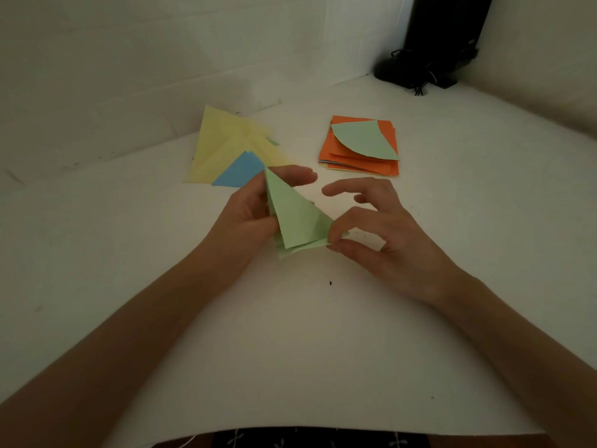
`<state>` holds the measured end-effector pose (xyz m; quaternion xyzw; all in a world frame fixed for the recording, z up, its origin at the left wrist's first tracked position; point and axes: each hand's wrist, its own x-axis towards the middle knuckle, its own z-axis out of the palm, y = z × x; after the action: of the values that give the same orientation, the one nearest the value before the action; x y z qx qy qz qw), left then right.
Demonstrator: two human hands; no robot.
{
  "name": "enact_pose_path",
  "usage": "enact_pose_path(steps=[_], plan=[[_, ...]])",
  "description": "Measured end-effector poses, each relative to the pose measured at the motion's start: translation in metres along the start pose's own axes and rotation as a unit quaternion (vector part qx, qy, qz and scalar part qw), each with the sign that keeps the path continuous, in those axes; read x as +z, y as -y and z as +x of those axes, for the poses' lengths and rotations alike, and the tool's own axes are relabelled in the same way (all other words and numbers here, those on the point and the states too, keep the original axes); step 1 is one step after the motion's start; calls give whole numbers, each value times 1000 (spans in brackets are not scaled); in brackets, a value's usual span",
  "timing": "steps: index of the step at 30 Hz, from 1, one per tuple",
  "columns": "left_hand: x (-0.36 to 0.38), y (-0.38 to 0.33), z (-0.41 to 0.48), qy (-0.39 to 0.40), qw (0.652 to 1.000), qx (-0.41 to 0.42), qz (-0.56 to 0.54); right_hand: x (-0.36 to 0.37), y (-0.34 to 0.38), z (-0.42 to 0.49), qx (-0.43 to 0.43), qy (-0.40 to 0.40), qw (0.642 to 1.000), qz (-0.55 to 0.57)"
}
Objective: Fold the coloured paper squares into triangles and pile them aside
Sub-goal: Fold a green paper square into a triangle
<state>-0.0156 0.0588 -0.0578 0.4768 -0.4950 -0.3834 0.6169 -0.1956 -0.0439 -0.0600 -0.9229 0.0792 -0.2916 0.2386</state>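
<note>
A light green paper [295, 218], folded into a triangle, is held just above the white table between both hands. My left hand [255, 208] grips its left edge, thumb in front and fingers behind. My right hand [365, 227] pinches its lower right corner between thumb and forefinger. Behind my left hand lies a pile of folded triangles [226, 147], mostly yellow with a blue one [240, 173] at the front. At the back right sits a stack of orange squares [382, 156], with a curled green sheet [363, 139] on top.
The white table [290, 334] meets white walls at the back and on both sides. A black stand with cables [429, 59] fills the far right corner. A small dark speck [330, 282] lies on the table near my wrists.
</note>
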Motion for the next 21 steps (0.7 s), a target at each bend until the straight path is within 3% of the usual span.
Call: enact_pose_path(steps=[7,12,15,21], plan=[[-6,-2,2,25,996,-31,-79,-4,2,2,34,-8,997,69],[-7,0,3,-78,996,-36,-13,-5,6,2,43,-28,992,111],[-5,0,3,-100,994,-35,5,-3,5,2,35,-31,994,99],[3,-2,1,-92,988,-70,-97,3,5,3,94,-23,982,164]])
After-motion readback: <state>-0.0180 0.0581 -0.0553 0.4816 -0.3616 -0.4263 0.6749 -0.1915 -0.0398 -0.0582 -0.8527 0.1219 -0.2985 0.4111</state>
